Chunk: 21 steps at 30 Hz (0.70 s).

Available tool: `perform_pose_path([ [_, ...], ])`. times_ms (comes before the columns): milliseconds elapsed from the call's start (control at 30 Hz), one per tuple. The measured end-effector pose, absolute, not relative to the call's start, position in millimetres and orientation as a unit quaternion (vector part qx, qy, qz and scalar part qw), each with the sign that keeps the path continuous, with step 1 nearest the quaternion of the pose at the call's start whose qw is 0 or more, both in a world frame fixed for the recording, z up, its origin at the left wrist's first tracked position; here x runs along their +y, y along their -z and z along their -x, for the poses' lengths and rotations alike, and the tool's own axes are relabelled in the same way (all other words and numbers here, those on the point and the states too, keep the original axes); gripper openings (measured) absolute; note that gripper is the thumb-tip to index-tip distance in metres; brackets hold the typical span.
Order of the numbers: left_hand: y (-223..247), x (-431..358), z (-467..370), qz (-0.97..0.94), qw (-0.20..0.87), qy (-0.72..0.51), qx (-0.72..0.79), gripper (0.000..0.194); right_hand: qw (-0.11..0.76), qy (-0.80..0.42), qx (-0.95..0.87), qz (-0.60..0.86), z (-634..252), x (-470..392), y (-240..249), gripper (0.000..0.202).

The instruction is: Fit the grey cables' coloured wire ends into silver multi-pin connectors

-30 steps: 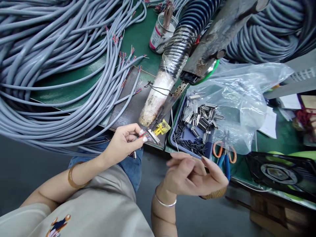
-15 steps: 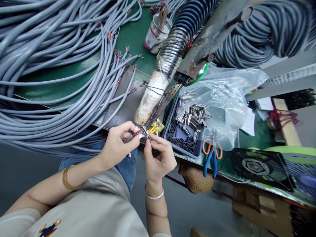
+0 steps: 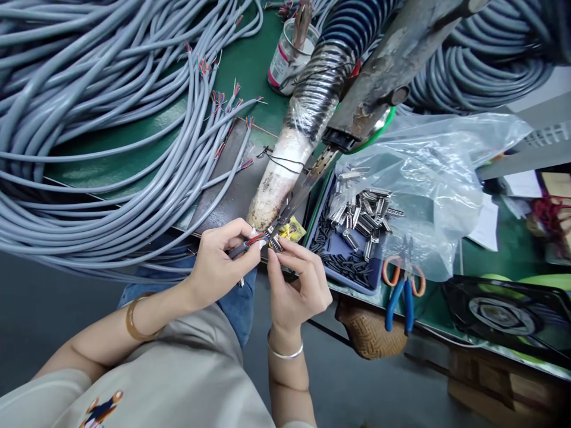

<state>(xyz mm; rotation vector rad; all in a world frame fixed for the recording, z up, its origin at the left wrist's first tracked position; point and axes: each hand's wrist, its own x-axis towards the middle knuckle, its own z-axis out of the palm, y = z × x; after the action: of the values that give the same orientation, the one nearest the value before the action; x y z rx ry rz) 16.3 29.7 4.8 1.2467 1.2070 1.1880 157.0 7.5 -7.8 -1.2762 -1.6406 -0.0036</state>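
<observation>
Grey cables (image 3: 102, 119): heaped far left of the blue tray (image 3: 322, 220).
My left hand (image 3: 218, 264): pinched shut on the cable end (image 3: 250, 242), just left of the tray.
My right hand (image 3: 294, 279): fingertips closed on the metal connector (image 3: 275, 242), beside the tray's near-left corner.
Pliers (image 3: 404, 291): right of the tray.

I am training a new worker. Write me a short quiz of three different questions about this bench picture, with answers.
1. True or false: the right hand pinches the small metal connector.
2. Which tool lies right of the blue tray? A hammer; B cutters; C tape.
3. Fill in: the left hand holds a cable end with ____ and green wires.

Key: 1 true. 2 B, the cutters. 3 red.
</observation>
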Motion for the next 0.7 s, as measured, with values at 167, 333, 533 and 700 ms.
perform_pose_path([
  [167,-8,31,-13,-0.489,0.531,-0.484,0.494,0.014,0.471,0.050,-0.715,0.514,-159,2,9,0.017],
  [333,-6,30,-12,-0.457,0.575,-0.472,0.488,0.013,0.458,0.067,-0.729,0.504,-162,-1,13,0.018],
  [533,-12,30,-10,-0.393,0.636,-0.493,0.446,0.014,0.481,0.038,-0.709,0.515,-163,-2,11,0.020],
  [700,-15,27,-3,-0.352,0.697,-0.470,0.412,0.009,0.492,-0.134,-0.659,0.553,-166,-8,9,0.013],
])
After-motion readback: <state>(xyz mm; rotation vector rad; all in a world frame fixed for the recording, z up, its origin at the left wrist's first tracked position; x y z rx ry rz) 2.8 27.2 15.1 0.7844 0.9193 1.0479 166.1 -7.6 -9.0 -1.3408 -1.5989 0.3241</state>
